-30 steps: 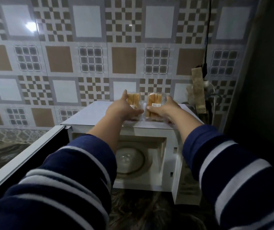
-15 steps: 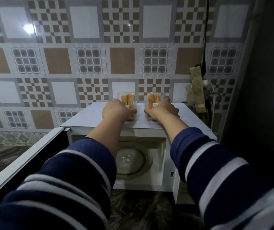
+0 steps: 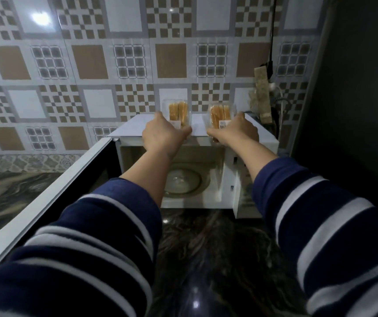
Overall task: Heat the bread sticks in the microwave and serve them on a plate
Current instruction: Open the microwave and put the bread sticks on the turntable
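Two clear plastic packs of bread sticks sit on top of the white microwave (image 3: 133, 130). My left hand (image 3: 163, 136) grips the near end of the left pack (image 3: 178, 112). The right pack (image 3: 220, 116) has my right hand (image 3: 236, 132) gripping its near end. Both packs carry a small white label. The microwave door (image 3: 53, 193) hangs open to the left, and the glass turntable (image 3: 183, 180) inside holds nothing.
A patterned tile wall rises behind the microwave. A dark marbled counter (image 3: 11, 193) runs left and in front. A black cable and a plug (image 3: 269, 67) hang at the right beside a dark tall surface (image 3: 355, 88).
Both hands have pushed the two packs farther back on the microwave top and spread them apart. The packs now lie flat there.
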`<state>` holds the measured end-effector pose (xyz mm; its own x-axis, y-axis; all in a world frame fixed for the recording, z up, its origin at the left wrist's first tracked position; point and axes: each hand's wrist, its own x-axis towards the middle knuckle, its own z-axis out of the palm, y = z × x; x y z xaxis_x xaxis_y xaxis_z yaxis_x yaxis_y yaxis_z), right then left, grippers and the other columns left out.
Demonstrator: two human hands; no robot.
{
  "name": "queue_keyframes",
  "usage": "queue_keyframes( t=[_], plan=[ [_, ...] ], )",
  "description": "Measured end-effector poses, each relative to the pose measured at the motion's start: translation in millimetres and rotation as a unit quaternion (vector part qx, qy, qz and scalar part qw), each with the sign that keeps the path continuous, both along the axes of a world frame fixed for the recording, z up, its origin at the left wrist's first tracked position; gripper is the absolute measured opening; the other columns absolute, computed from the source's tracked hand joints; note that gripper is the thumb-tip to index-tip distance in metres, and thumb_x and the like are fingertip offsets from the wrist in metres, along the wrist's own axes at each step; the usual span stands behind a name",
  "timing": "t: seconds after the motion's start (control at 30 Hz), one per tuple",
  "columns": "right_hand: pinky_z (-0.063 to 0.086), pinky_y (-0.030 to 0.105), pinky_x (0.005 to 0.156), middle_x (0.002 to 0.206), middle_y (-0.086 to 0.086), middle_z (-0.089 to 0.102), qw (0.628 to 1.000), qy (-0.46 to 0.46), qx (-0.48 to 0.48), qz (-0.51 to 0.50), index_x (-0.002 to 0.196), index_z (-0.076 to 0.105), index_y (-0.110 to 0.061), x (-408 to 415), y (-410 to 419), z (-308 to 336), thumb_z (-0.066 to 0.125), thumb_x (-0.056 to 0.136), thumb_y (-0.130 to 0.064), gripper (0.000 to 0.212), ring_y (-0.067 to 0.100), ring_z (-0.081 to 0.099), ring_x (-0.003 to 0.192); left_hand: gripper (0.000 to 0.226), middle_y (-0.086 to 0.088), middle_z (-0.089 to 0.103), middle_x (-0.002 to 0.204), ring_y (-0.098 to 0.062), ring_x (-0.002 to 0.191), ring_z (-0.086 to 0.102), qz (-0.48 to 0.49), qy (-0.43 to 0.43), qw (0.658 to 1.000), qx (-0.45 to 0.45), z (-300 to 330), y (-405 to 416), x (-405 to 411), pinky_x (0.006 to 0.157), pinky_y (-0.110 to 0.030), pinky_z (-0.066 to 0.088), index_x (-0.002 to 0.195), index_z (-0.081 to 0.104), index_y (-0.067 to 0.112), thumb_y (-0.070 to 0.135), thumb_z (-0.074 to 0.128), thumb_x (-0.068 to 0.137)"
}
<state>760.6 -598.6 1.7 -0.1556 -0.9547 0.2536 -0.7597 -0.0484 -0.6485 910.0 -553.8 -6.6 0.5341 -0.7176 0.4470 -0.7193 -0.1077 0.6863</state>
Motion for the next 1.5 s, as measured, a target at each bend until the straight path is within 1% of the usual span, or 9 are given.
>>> queue_keyframes(
  t=[0.33, 0.43, 0.7, 0.97, 1.17, 1.23, 1.33, 1.4, 1.5],
  plan=[
    [0.050, 0.037, 0.079, 0.124, 0.008, 0.057, 0.999, 0.005, -0.027, -0.032, 0.136, 0.033, -0.020, -19, 121, -85, 0.069, 0.066, -0.060, 0.088, 0.032, 0.055, 0.112, 0.074, -0.010, 0.059, 0.119, -0.031, 0.111, 0.055, -0.012, 0.035, 0.999, 0.014, -78, 108, -20, 0.090, -0.040, 0.047, 0.124, 0.045, 0.017, 0.057, 0.071, 0.068],
    [0.050, 0.035, 0.074, 0.120, 0.008, 0.059, 0.999, 0.012, 0.018, -0.043, 0.134, 0.033, -0.022, -19, 140, -132, 0.068, 0.065, -0.062, 0.087, 0.032, 0.057, 0.106, 0.073, -0.009, 0.061, 0.118, -0.029, 0.110, 0.058, -0.020, 0.061, 0.997, 0.050, -119, 127, -26, 0.083, -0.035, 0.047, 0.124, 0.046, 0.018, 0.054, 0.073, 0.068],
    [0.042, 0.040, 0.092, 0.127, 0.011, 0.056, 0.994, -0.013, 0.105, -0.024, 0.135, 0.038, -0.019, -31, 168, -233, 0.074, 0.065, -0.057, 0.087, 0.035, 0.049, 0.117, 0.075, -0.016, 0.060, 0.123, -0.035, 0.114, 0.056, -0.031, 0.081, 0.987, 0.138, -214, 157, -29, 0.096, -0.040, 0.046, 0.129, 0.047, 0.012, 0.052, 0.073, 0.071],
    [0.041, 0.041, 0.097, 0.133, 0.011, 0.052, 0.994, -0.026, 0.105, -0.009, 0.135, 0.036, -0.017, -40, 165, -264, 0.072, 0.069, -0.053, 0.083, 0.036, 0.044, 0.122, 0.074, -0.018, 0.053, 0.129, -0.036, 0.118, 0.049, -0.014, 0.081, 0.985, 0.150, -254, 160, -36, 0.101, -0.040, 0.039, 0.132, 0.042, 0.010, 0.045, 0.072, 0.074],
    [0.028, 0.049, 0.106, 0.153, 0.013, 0.022, 0.987, 0.037, 0.152, -0.023, 0.151, 0.004, -0.022, -35, 159, -244, 0.075, 0.067, -0.059, 0.116, 0.035, 0.024, 0.137, 0.077, -0.020, 0.050, 0.132, -0.036, 0.123, 0.047, -0.049, 0.105, 0.981, 0.156, -249, 156, -28, 0.101, -0.038, 0.036, 0.136, 0.036, 0.006, 0.050, 0.067, 0.081],
    [0.032, 0.047, 0.101, 0.148, 0.010, 0.027, 0.993, 0.105, 0.035, -0.029, 0.149, 0.019, -0.025, -29, 168, -236, 0.072, 0.071, -0.056, 0.099, 0.033, 0.029, 0.131, 0.063, -0.019, 0.052, 0.133, -0.034, 0.123, 0.049, -0.065, 0.146, 0.976, 0.147, -248, 158, -19, 0.100, -0.034, 0.037, 0.136, 0.039, 0.005, 0.045, 0.056, 0.091],
    [0.034, 0.038, 0.097, 0.126, 0.001, 0.052, 0.973, 0.167, -0.088, 0.132, 0.120, 0.061, -0.024, -16, 181, -226, 0.068, 0.083, -0.040, 0.042, 0.025, 0.040, 0.119, 0.041, -0.020, 0.061, 0.124, -0.034, 0.116, 0.055, -0.090, 0.144, 0.974, 0.148, -251, 167, -4, 0.093, -0.031, 0.040, 0.127, 0.052, 0.004, 0.032, 0.043, 0.099],
    [0.038, 0.033, 0.100, 0.114, 0.002, 0.063, 0.958, 0.138, -0.042, 0.246, 0.102, 0.072, -0.017, -7, 190, -227, 0.067, 0.086, -0.028, 0.020, 0.020, 0.052, 0.112, 0.036, -0.017, 0.065, 0.119, -0.031, 0.113, 0.059, -0.118, 0.139, 0.972, 0.146, -254, 173, 4, 0.091, -0.027, 0.041, 0.124, 0.058, 0.004, 0.027, 0.047, 0.099],
    [0.049, 0.036, 0.091, 0.106, 0.001, 0.069, 0.946, 0.132, 0.024, 0.295, 0.100, 0.073, -0.017, 3, 202, -236, 0.066, 0.088, -0.026, 0.016, 0.017, 0.060, 0.101, 0.046, -0.007, 0.065, 0.119, -0.019, 0.108, 0.062, -0.191, 0.206, 0.949, 0.144, -254, 183, 10, 0.092, -0.016, 0.046, 0.129, 0.056, 0.002, 0.022, 0.065, 0.089]
  ],
)
